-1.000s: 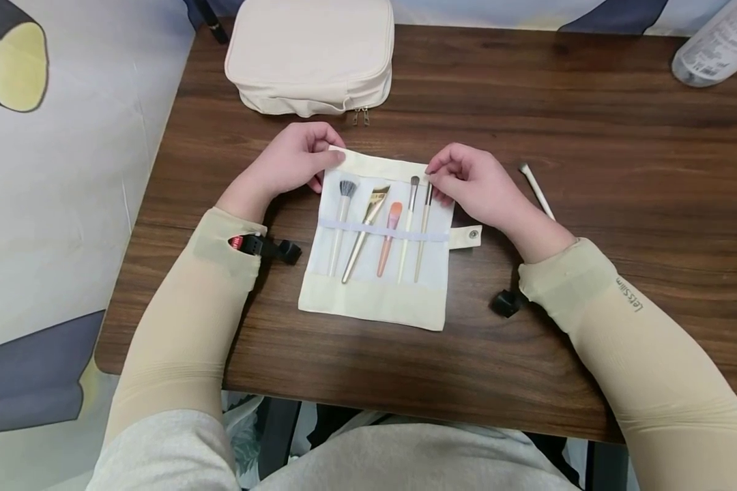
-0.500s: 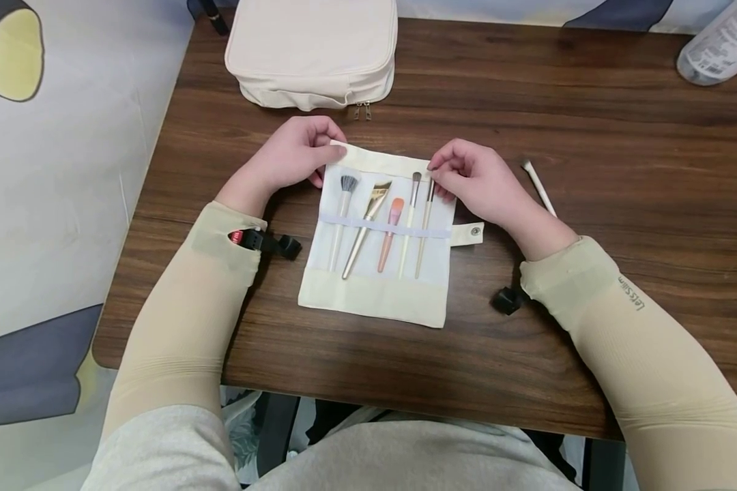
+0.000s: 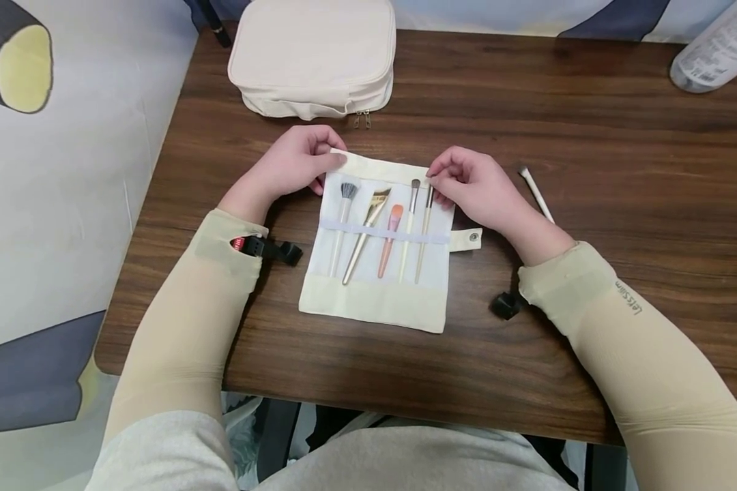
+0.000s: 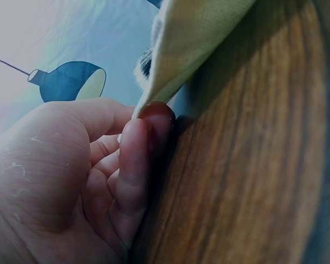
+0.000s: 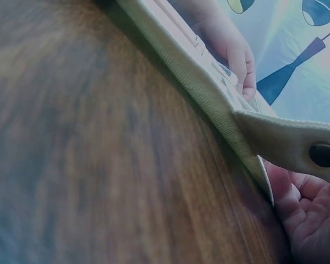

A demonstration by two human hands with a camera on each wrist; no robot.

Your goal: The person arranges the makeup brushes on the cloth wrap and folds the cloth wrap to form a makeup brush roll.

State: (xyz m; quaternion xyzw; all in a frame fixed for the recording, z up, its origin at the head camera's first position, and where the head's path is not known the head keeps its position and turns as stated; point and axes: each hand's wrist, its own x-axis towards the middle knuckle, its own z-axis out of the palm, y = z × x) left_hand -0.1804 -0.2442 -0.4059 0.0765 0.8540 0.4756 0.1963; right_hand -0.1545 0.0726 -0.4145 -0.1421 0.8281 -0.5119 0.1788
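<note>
A cream makeup brush roll [image 3: 371,301] lies unfolded on the table in the head view. Its elastic band [image 3: 362,230] crosses several brushes, among them a grey-bristled one [image 3: 347,192], a gold one with an angled tip [image 3: 377,199] and a coral one [image 3: 395,217]. My left hand [image 3: 299,160] pinches the roll's top left corner, which the left wrist view shows between thumb and finger [image 4: 133,157]. At the top right corner my right hand [image 3: 475,185] pinches the edge, covering part of the outermost slim brush. A snap strap [image 3: 465,239] sticks out rightward from the roll.
A cream zip case [image 3: 312,51] stands behind the roll. One loose pale brush [image 3: 537,196] lies beyond my right wrist. At the far right is a bottle [image 3: 715,51], and a slim black object [image 3: 213,24] sits at the far left corner.
The head view shifts slightly up and down. Both hands keep their hold on the roll's top corners, and the roll stays in place.
</note>
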